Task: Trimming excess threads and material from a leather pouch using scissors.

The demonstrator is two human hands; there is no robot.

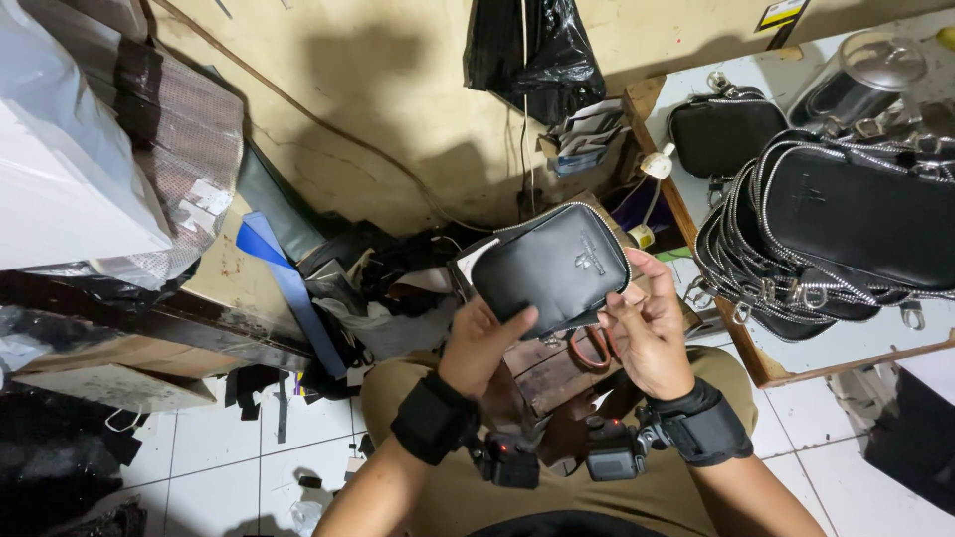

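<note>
- I see both forearms come up from the near edge, each with a black wrist strap carrying a small device, and they meet in the middle over my lap.
- My left hand [480, 343] is cupped under the lower left corner of one black pouch [553, 267], thumb pressed on its front face, the other fingers hidden behind it.
- My right hand [649, 323] grips the pouch's right edge, fingers curled around the side by the silver zipper, thumb toward the front.
- The pouch is held up in the air between the two hands, tilted, its front facing me, with a small pale emblem near the top right.
- Just below the pouch, between the hands, I count one pair of scissors [595, 346] with reddish handles lying on a dark wooden block.
- To the right, on the white counter [846, 348], there is a pile of black bags [846, 224] with silver zippers; I count at least three, but the overlap keeps me from an exact number.
- One more black bag [724, 131] lies apart at the far end of that counter, beside one metal lidded pot [865, 75].
- One black plastic bag [532, 50] hangs on the far wall.
- To the left, one blue strip [288, 288] leans among dark scraps; the white tiled floor [209, 447] holds more scraps.
</note>
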